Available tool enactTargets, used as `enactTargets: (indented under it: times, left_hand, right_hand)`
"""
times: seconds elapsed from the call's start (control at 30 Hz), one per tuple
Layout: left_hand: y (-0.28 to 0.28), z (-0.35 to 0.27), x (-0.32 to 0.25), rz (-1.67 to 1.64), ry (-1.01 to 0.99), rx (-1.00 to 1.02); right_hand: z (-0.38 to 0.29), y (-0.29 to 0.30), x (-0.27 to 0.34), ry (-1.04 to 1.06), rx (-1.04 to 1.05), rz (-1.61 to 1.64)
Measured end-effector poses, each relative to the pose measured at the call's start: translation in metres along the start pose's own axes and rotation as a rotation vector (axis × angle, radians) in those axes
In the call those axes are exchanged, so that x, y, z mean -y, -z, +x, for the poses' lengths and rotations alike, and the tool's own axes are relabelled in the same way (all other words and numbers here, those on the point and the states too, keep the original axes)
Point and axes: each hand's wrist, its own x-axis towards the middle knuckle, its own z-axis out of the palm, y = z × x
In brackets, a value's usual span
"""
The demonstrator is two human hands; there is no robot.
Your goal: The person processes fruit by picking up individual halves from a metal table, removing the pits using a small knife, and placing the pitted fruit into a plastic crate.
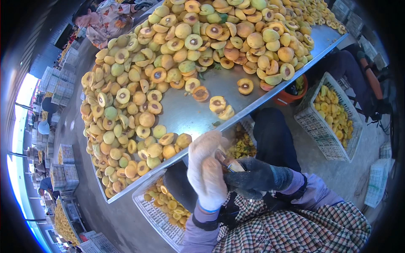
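My left hand (207,167), in a white glove, is closed around a piece of fruit with a dark hollow, only partly visible between the fingers. In a dark grey glove, my right hand (253,177) grips a small tool (235,166) with a pale handle, held against that fruit; its tip is hard to make out. Both hands are together just off the near edge of a metal table (180,117). On it lies a large heap of halved yellow-orange stone fruit (171,60), apricots or peaches, many with the pit cavity showing. A few halves (217,104) lie apart near the edge.
A crate of fruit halves (167,205) stands below left, a container of scraps (242,144) beneath my hands. At right are another fruit crate (335,126), a red bucket (289,95) and a seated person's legs (335,64). Another person (109,23) works across the table.
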Motion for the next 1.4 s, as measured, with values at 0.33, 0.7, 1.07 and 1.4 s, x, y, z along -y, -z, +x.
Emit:
enactTargets:
  times: [0.33, 0.7, 1.07, 1.4]
  left_hand:
    - [0.020, 0.007, -0.013, -0.220, 0.618, 0.127]
    - [0.018, -0.002, 0.017, -0.699, 0.545, -0.151]
    - [-0.007, -0.007, 0.004, -0.584, 0.484, -0.324]
    - [0.002, -0.003, -0.003, -0.137, 0.162, -0.092]
  right_hand:
    - [-0.007, -0.001, 0.021, 0.242, -0.363, -0.097]
    - [0.001, -0.002, -0.011, 0.245, -0.305, -0.329]
    - [0.017, -0.006, -0.026, 0.516, -0.395, -0.502]
    - [-0.001, -0.002, 0.000, 0.011, -0.028, -0.007]
